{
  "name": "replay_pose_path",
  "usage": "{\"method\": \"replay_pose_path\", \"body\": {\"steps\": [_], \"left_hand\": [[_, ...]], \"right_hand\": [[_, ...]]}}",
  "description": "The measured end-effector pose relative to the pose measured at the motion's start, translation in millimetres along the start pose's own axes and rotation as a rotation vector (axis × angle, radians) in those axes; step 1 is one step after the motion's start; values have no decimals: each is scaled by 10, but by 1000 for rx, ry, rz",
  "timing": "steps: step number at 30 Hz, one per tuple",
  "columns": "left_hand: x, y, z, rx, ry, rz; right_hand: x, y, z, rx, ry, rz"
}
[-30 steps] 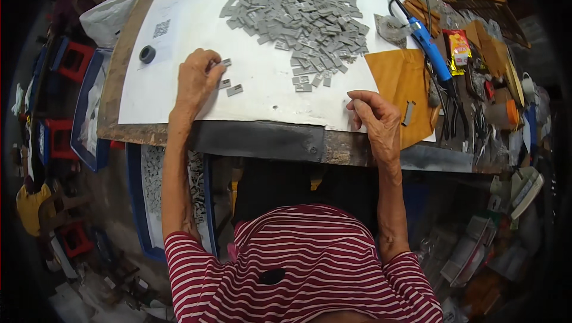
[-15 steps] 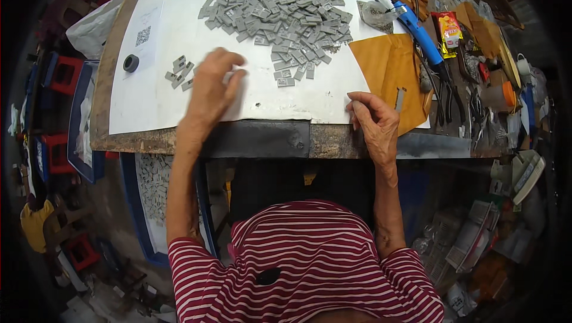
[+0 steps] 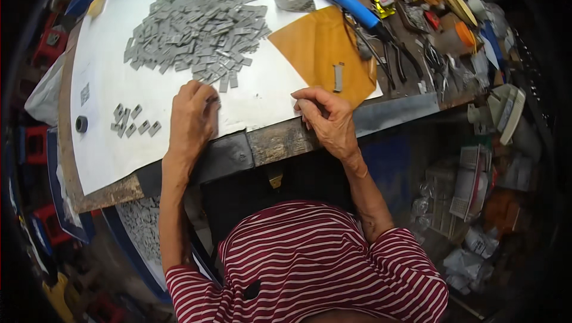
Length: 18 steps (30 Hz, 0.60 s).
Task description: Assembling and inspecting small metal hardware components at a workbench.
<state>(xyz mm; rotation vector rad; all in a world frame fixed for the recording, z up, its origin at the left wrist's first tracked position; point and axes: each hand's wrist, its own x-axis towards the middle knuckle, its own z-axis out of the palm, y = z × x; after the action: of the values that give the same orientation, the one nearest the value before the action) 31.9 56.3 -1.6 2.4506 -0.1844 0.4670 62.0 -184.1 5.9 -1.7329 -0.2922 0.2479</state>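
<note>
Nearest to my remote view, a person's red-and-white striped shirt [image 3: 316, 257] fills the bottom, with both forearms reaching forward. Below the tabletop [image 3: 280, 144], on the left, I see a blue-sided tray [image 3: 111, 219] of small grey pieces. The tabletop's worn front edge is bare wood and dark covering, and a white sheet [image 3: 107, 156] lies over much of its surface.

The right hand [image 3: 328, 117] rests at this edge, its fingers bent and the thumb close to the forefinger; I cannot tell whether anything is between them. The left hand [image 3: 193, 114] is over the sheet, loosely curled, near the close end of the main pile; its fingertips are hidden, so I cannot tell if it has hold of a piece.

Left of that hand lies a small group of grey pieces [image 3: 130, 130], with a black ring [image 3: 81, 124] farther left. Right of the sheet's middle is a brown paper piece [image 3: 322, 40], bearing a grey strip [image 3: 338, 77].

Beyond the hands I see the large pile of flat grey pieces [image 3: 202, 25], and to its right a blue-handled tool [image 3: 345, 1].
</note>
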Motion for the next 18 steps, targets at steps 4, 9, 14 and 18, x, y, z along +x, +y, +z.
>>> {"method": "replay_pose_path", "body": {"steps": [4,9,14,18], "left_hand": [[-11,59,-20,-92,-60,-99],[-48,124,-40,-114,-98,-131],[-73,137,-31,-206,-114,-231],[-83,132,-45,-224,-112,-267]], "right_hand": [[2,-64,-239,-134,106,-23],[297,210,-599,-306,323,-170],[464,350,-804,-673,360,-314],[525,319,-820,-712,288,-334]]}}
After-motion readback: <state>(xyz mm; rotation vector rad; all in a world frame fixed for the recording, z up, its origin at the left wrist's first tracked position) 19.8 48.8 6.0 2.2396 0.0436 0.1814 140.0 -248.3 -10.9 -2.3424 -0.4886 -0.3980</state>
